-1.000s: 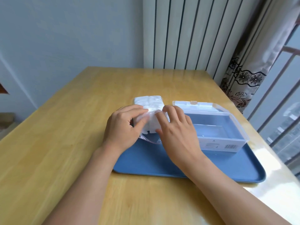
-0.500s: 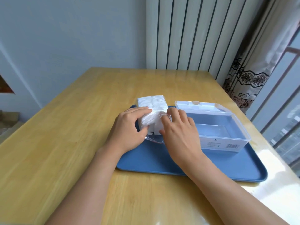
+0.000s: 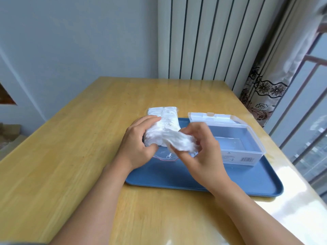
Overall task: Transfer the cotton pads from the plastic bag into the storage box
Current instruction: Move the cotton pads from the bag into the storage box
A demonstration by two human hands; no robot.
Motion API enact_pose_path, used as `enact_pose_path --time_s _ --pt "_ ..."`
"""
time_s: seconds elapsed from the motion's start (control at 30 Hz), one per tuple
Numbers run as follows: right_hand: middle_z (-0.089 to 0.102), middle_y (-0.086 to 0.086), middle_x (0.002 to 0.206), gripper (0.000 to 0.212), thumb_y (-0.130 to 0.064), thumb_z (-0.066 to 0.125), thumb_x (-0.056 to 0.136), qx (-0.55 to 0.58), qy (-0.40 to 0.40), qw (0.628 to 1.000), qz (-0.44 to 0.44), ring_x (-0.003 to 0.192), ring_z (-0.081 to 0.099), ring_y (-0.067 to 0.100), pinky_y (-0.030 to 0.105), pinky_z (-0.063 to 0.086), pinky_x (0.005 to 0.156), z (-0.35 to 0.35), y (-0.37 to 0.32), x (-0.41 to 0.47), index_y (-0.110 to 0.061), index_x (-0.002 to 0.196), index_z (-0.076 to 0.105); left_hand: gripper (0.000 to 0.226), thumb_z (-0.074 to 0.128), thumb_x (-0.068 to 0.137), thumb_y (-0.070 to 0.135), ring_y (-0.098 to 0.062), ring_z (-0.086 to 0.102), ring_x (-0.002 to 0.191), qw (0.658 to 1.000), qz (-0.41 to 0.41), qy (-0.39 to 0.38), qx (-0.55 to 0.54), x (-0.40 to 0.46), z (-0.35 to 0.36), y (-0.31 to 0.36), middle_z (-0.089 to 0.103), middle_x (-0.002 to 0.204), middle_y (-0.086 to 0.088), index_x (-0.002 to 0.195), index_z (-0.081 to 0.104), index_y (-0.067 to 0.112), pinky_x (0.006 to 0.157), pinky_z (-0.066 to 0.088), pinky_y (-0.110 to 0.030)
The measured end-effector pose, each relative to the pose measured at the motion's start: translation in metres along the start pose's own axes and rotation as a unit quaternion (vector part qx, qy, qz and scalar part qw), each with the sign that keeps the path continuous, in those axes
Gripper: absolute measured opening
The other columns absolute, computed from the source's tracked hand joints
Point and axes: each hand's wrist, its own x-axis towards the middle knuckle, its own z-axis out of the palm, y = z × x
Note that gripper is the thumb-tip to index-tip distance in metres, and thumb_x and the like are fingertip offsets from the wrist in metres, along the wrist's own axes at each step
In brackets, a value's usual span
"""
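A clear plastic bag (image 3: 163,119) full of white cotton pads lies across the far left edge of the blue tray (image 3: 247,181), its open mouth toward me. My left hand (image 3: 137,144) grips the bag's near end. My right hand (image 3: 200,149) pinches a bunch of cotton pads (image 3: 180,142) that sticks out of the bag's mouth, just left of the box. The clear storage box (image 3: 237,147) stands open on the tray's right side, its lid tipped back, with nothing I can see inside.
The tray lies on a wooden table (image 3: 70,156). A white radiator (image 3: 203,38) stands behind the table's far edge. A patterned curtain (image 3: 265,85) and a window railing are at the right.
My right hand has pulled a bunch of pads out of the bag's mouth, moving right toward the box. My left hand keeps its hold on the bag.
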Motion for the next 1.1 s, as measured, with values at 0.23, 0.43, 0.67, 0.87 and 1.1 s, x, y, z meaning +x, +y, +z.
enact_pose_path --time_s 0.23,0.43,0.67,0.87,1.1 --pt "0.061 0.000 0.122 0.056 -0.003 0.061 0.081 0.165 0.029 0.982 0.087 0.109 0.055 0.018 0.031 0.047 0.094 -0.006 -0.004 0.013 -0.027 0.131 0.056 0.044 0.051 0.096 0.039 0.003 0.052 0.128 0.961 -0.087 0.057 -0.255 0.005 0.024 0.077 0.058 0.138 0.007 0.136 0.055 0.019 0.105 0.038 -0.012" --pt "0.062 0.012 0.137 0.047 -0.033 0.056 0.084 0.283 0.026 0.947 0.147 0.128 0.057 0.030 0.041 0.046 0.100 -0.020 0.000 0.019 -0.029 0.131 0.059 0.035 0.039 0.099 0.042 -0.002 0.057 0.124 0.927 -0.127 0.070 -0.345 0.026 0.078 0.113 0.065 0.129 0.005 0.123 0.060 0.028 0.109 0.043 -0.025" --pt "0.063 -0.013 0.066 0.029 -0.033 0.052 0.106 0.059 0.219 0.971 0.073 0.061 0.053 0.005 0.026 0.043 0.059 -0.024 0.005 0.025 -0.022 0.084 0.068 0.018 0.049 0.102 0.013 -0.011 0.071 0.103 0.902 -0.134 0.085 -0.402 0.017 0.107 0.114 0.076 0.104 0.005 0.112 0.064 0.013 0.087 0.053 -0.024" --pt "0.052 -0.015 0.058 0.034 -0.042 0.041 0.106 -0.035 0.239 0.970 -0.002 0.052 0.044 0.003 0.013 0.029 0.051 -0.026 0.003 0.032 -0.028 0.082 0.062 0.033 0.049 0.100 0.035 -0.028 0.063 0.123 0.860 -0.195 0.027 -0.470 0.016 0.097 0.106 0.071 0.124 -0.011 0.118 0.069 0.016 0.106 0.048 -0.045" --pt "0.039 -0.008 0.052 0.073 -0.072 0.021 0.097 -0.075 0.207 0.975 -0.040 0.048 0.038 0.006 0.016 0.023 0.049 -0.040 0.011 0.034 -0.010 0.088 0.058 0.041 0.050 0.100 0.033 -0.025 0.064 0.103 0.807 -0.241 -0.163 -0.514 0.020 0.071 0.096 0.070 0.121 -0.018 0.132 0.064 0.010 0.091 0.053 -0.048"
